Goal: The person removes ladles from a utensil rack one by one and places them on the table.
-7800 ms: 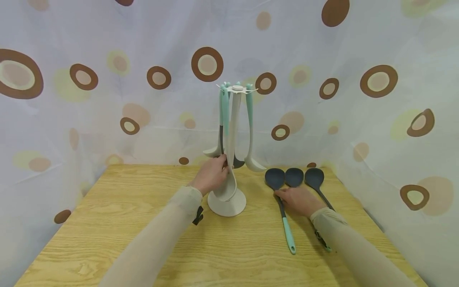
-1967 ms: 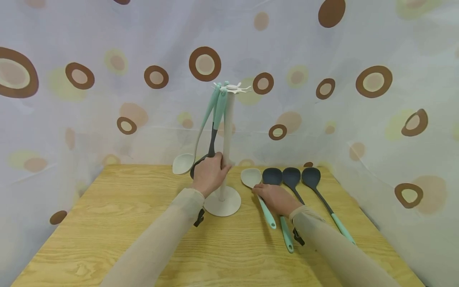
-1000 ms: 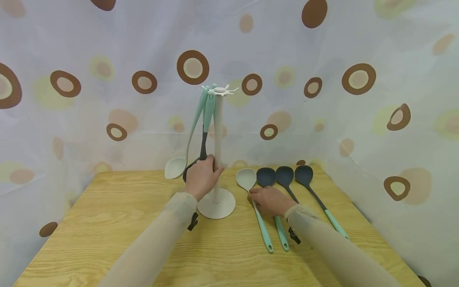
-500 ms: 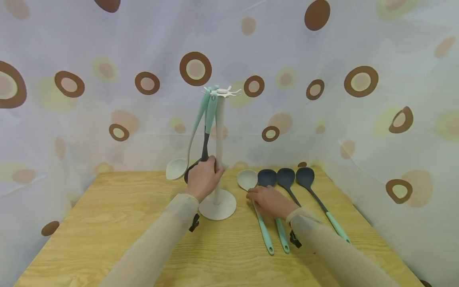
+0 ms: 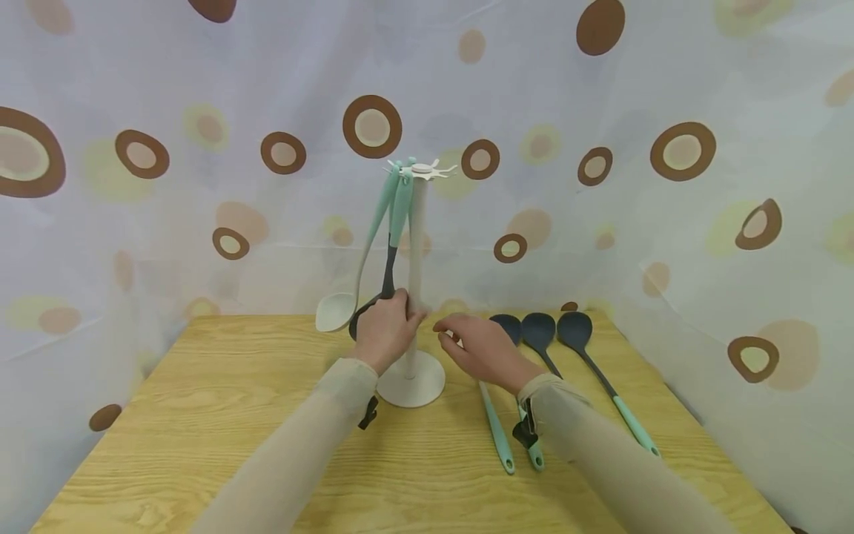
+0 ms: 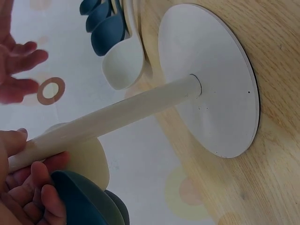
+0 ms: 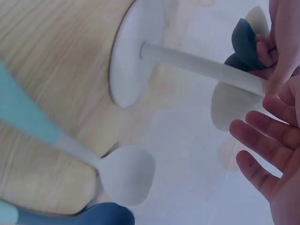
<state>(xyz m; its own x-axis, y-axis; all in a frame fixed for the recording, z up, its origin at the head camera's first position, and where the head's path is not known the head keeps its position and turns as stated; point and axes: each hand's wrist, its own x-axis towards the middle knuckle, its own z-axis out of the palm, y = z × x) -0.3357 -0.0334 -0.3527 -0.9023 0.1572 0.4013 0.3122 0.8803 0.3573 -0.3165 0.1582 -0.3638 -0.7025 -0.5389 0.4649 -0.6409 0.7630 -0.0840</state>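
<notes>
My left hand (image 5: 385,330) grips the white post (image 5: 416,259) of an upright utensil stand. On the stand's left side hang a white ladle (image 5: 336,311) and a dark ladle (image 5: 390,259), both with mint handles; my left fingers lie against the dark bowl (image 6: 77,201). Another pale bowl (image 6: 91,159) hangs behind the post. Right of the post, my right hand (image 5: 490,350) is raised with nothing in it, fingers apart and loosely bent. Below it lies a white ladle (image 7: 129,176), its bowl hidden in the head view.
Several dark ladles, one at the right end (image 5: 575,330), lie side by side on the wooden table (image 5: 220,415). The stand's round white base (image 5: 410,382) rests on it. Hooks (image 5: 437,172) top the post. A patterned curtain (image 5: 280,208) hangs behind.
Earlier, a white ladle left the stand and was laid beside the dark ones. My right hand has now let go of it and moved up and left toward the post; the left stays there.
</notes>
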